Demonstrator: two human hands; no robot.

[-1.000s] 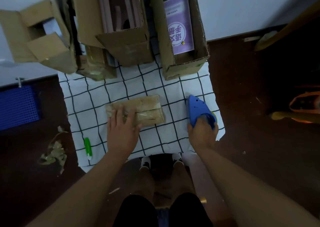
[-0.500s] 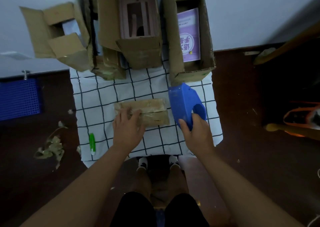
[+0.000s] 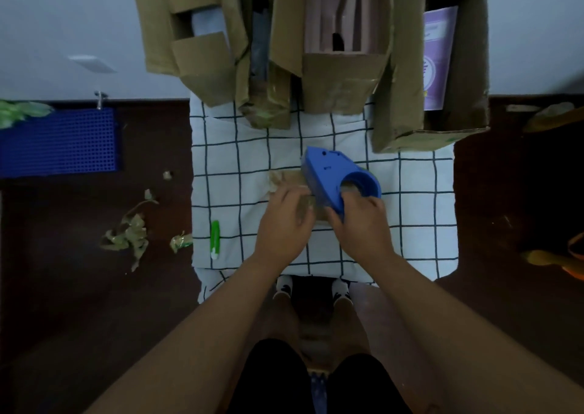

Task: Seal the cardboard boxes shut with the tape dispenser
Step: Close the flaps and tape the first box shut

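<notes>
Right hand (image 3: 360,224) curled round the blue tape dispenser (image 3: 335,176), fingers hooked into its round opening, holding it over the right end of the small flat box (image 3: 289,178). Left hand (image 3: 284,220) pressed flat on that box, fingers relaxed. Box lying mid-cloth (image 3: 410,211). Behind it, three open cartons (image 3: 341,78). Left of it, a green pen (image 3: 215,239).

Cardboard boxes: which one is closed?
The small flat box under the left hand is closed; the big boxes behind stand open.

Black shorts (image 3: 319,382), bare forearms, white socks (image 3: 283,284)
</notes>
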